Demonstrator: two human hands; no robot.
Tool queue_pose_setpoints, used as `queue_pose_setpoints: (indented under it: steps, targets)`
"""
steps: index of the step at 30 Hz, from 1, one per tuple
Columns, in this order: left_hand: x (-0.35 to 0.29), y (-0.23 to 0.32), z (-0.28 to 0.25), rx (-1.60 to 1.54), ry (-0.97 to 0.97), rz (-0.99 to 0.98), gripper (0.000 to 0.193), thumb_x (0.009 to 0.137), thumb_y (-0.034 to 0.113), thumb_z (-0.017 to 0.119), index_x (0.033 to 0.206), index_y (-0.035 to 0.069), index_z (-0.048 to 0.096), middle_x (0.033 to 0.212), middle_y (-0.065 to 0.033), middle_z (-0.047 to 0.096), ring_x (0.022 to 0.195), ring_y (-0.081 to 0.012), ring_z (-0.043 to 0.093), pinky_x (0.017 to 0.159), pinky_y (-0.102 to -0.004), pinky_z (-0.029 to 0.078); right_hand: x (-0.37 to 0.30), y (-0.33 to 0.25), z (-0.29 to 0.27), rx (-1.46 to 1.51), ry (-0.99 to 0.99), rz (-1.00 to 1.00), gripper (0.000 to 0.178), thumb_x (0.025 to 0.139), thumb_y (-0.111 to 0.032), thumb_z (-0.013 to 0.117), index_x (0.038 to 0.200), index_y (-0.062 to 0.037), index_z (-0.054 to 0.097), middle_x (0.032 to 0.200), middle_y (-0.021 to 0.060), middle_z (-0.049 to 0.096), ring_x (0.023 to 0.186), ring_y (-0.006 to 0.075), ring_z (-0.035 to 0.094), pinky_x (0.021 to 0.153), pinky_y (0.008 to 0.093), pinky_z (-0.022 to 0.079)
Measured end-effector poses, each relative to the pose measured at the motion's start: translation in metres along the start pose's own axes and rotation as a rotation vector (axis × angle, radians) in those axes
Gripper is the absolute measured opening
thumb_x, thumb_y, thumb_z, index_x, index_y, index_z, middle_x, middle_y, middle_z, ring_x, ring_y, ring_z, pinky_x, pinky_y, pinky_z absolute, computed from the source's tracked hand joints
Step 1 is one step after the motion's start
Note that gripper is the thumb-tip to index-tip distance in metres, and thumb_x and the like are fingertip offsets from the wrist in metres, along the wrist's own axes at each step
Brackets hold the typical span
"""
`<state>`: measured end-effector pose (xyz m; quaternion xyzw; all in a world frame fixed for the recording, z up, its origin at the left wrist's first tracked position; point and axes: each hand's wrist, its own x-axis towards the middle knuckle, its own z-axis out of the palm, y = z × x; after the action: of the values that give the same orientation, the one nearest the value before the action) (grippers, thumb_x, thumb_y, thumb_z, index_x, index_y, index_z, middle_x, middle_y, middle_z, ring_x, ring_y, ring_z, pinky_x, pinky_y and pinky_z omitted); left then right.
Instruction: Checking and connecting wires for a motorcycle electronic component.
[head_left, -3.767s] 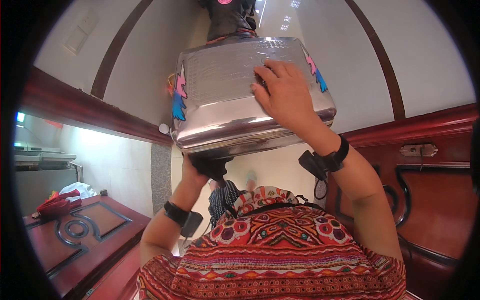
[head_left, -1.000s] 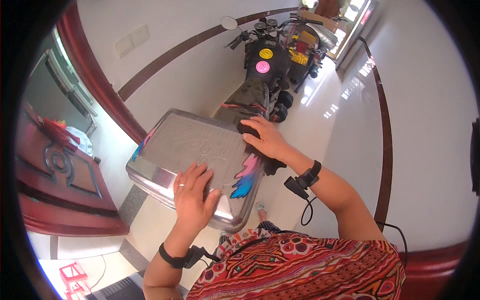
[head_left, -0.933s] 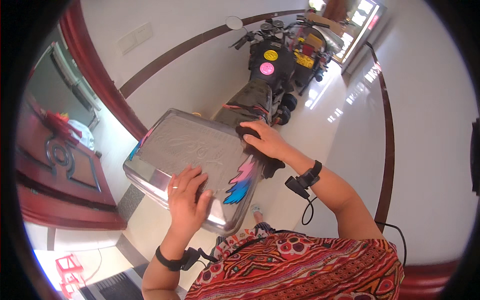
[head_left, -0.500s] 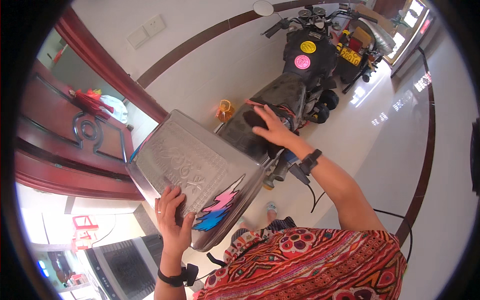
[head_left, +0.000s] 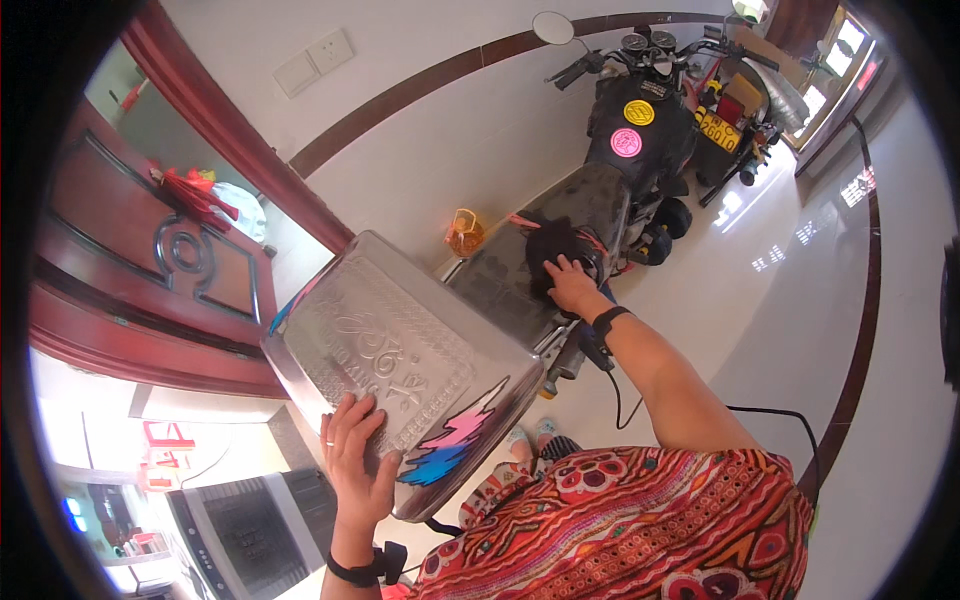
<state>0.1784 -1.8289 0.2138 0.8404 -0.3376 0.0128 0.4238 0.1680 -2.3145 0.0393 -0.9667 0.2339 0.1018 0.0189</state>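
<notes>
Embossed silver box (head_left: pixel 400 345): left hand (head_left: pixel 358 462) rests on top. Black cloth (head_left: pixel 550 243): lies under right hand (head_left: pixel 574 289), on dark motorcycle seat (head_left: pixel 505 285).

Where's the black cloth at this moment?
In the head view, the black cloth is a little right of centre, on the motorcycle seat under the right hand's fingers, just beyond the silver box.

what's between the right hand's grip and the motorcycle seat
In the head view, a black cloth lies between the right hand's grip and the motorcycle seat.
</notes>
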Motion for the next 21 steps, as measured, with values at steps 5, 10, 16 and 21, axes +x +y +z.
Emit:
queue_pose_setpoints:
  steps: [5, 10, 16, 21]
  targets:
    - [-0.009, 0.002, -0.007, 0.019, -0.005, -0.05, 0.043, 0.072, 0.024, 0.064, 0.111, 0.004, 0.063, 0.126, -0.014, 0.059, 0.131, -0.0372, 0.044, 0.113, -0.0535, 0.019, -0.042, -0.052, -0.005, -0.125, -0.101, -0.556, 0.062, 0.082, -0.025, 0.064, 0.141, -0.0261, 0.044, 0.15, 0.0115, 0.036, 0.127, 0.0401, 0.042, 0.101, 0.0438, 0.044]
    - [-0.011, -0.002, -0.014, 0.067, -0.045, -0.067, 0.051, 0.07, 0.023, 0.065, 0.117, 0.004, 0.062, 0.128, -0.0142, 0.057, 0.131, -0.0373, 0.044, 0.113, -0.0539, 0.019, -0.037, -0.094, -0.01, 0.019, -0.101, -0.884, 0.061, 0.084, -0.032, 0.061, 0.142, -0.028, 0.043, 0.151, 0.0115, 0.036, 0.113, 0.0366, 0.05, 0.093, 0.0464, 0.048]
    - [-0.043, -0.006, -0.044, 0.186, -0.134, -0.091, 0.056, 0.074, 0.021, 0.064, 0.126, 0.001, 0.056, 0.133, -0.0185, 0.052, 0.133, -0.0412, 0.041, 0.112, -0.0551, 0.021, -0.027, -0.146, -0.013, 0.005, -0.109, -0.86, 0.065, 0.082, -0.038, 0.066, 0.141, -0.0254, 0.043, 0.148, 0.012, 0.037, 0.111, 0.0369, 0.053, 0.083, 0.0481, 0.053]
    - [-0.064, 0.023, -0.053, 0.205, -0.11, -0.373, 0.059, 0.081, 0.023, 0.062, 0.133, 0.001, 0.05, 0.146, -0.0191, 0.042, 0.14, -0.041, 0.029, 0.115, -0.0531, 0.019, 0.001, -0.13, -0.019, -0.001, -0.042, -0.557, 0.062, 0.085, -0.036, 0.065, 0.141, -0.0219, 0.043, 0.147, 0.0127, 0.037, 0.103, 0.0356, 0.058, 0.082, 0.0444, 0.054]
